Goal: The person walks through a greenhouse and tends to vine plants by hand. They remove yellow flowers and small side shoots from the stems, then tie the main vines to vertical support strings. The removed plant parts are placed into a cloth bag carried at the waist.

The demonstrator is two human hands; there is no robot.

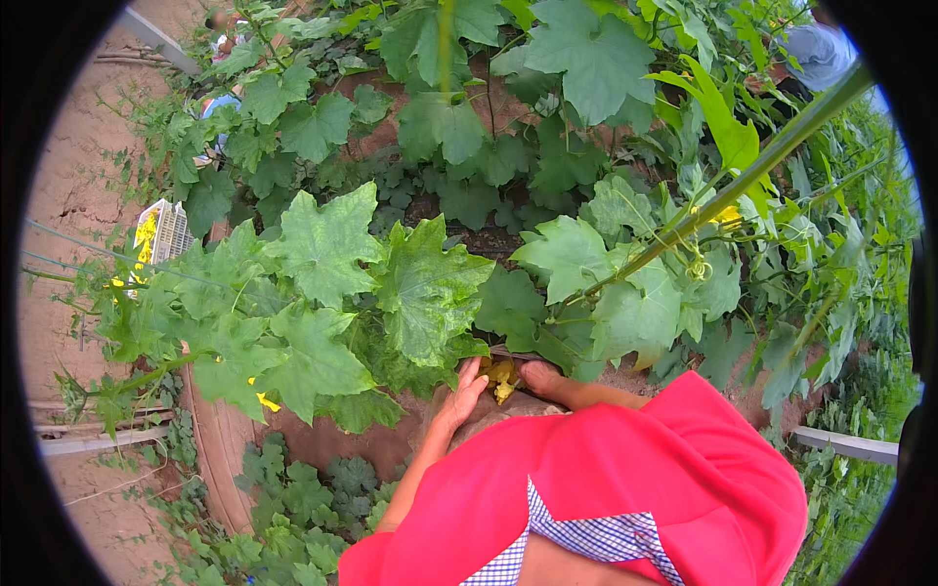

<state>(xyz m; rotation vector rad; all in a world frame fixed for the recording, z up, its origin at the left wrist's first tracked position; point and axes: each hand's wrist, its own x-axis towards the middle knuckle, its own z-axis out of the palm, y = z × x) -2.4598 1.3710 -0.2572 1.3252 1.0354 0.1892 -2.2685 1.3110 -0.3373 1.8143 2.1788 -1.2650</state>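
Low in front of my body, yellow flowers (501,375) lie in the mouth of a brownish, partly see-through bag (497,416). My left hand (463,396) is at the left side of that mouth, thumb close to the flowers, its fingertips partly under a leaf. On the other side, my right hand (541,378) is curled at the bag's rim, its fingertips hidden. Whether either hand grips the rim or a flower cannot be made out. Broad green vine leaves (436,293) hang just above both hands.
A thick green stem (733,187) slants across the right side. At left stands a white plastic crate (170,233) holding yellow flowers (146,236), near thin strings (121,253). A person in a blue top (817,57) is among the plants; another person (229,36) is far left.
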